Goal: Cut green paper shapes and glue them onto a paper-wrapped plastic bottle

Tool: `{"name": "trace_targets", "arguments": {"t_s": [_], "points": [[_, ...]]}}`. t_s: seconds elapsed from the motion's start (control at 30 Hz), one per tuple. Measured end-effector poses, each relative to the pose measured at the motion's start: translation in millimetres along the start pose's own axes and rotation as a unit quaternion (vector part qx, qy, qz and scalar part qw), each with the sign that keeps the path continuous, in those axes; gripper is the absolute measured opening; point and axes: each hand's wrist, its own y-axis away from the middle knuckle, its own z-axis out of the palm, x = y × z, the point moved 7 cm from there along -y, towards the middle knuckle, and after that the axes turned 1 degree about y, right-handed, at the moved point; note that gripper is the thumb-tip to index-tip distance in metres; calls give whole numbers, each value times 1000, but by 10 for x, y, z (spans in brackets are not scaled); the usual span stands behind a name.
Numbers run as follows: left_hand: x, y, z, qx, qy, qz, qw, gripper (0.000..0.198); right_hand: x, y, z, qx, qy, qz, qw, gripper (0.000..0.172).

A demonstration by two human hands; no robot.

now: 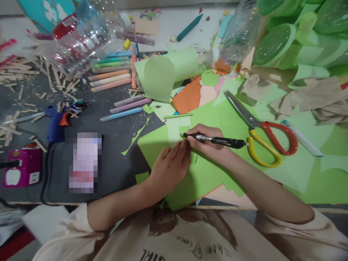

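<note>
My right hand (208,143) grips a black pen (227,142), its tip on a small green paper piece (184,129) that lies over a pale green strip (174,132). Beside it my left hand (171,166) rests on the paper, fingers stretched out and its fingertips near the pen tip. Under both hands spread larger bright green sheets (206,174). To the right lie open scissors (252,121) with one red and one yellow handle loop. A thin rolled green strip (178,116) sits just beyond the hands.
A green-wrapped bottle (168,70) lies behind, near several crayons (111,78) and clear bottles (84,40). At left are a blue glue gun (56,123), a phone (84,163), wood sticks (16,70) and a magenta box (23,168). Crumpled brown paper (299,94) and green-covered bottles (274,45) fill the right.
</note>
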Motion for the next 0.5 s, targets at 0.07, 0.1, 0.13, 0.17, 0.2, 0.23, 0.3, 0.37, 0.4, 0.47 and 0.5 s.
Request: {"name": "trace_targets", "arguments": {"t_s": [0.07, 0.1, 0.13, 0.17, 0.2, 0.23, 0.3, 0.37, 0.4, 0.47, 0.5], "points": [[-3, -3, 1, -4, -4, 0, 1000, 33, -13, 3, -35, 26, 5, -2, 1000, 11], [-3, -7, -3, -2, -7, 0, 1000, 33, -16, 6, -54, 40, 7, -3, 999, 11], [-3, -12, -8, 0, -10, 0, 1000, 33, -16, 10, -64, 49, 7, -5, 999, 11], [-2, -16, -11, 2, -12, 0, 1000, 33, -13, 13, -65, 51, 6, -6, 999, 11], [1, -19, -14, 5, -11, 1, 1000, 32, -8, 14, -55, 45, 4, -8, 999, 12], [4, -21, -14, 7, -8, 1, 1000, 32, -2, 14, -37, 32, 2, -10, 999, 11], [8, -20, -14, 11, 1, 1, 1000, 31, 4, 13, 0, 2, 1, -16, 1000, 11], [9, -15, -11, 12, 7, 0, 1000, 30, -2, 13, 8, -8, 5, -22, 1000, 11], [8, -11, -5, 8, 9, 0, 1000, 30, -7, 15, -1, -3, 9, -23, 1000, 11], [4, -2, 12, -5, 13, 0, 1000, 32, -12, 21, -54, 36, 22, -16, 999, 12], [0, 3, 22, -12, 16, -1, 1000, 33, -15, 27, -88, 62, 28, -11, 998, 12]]}}
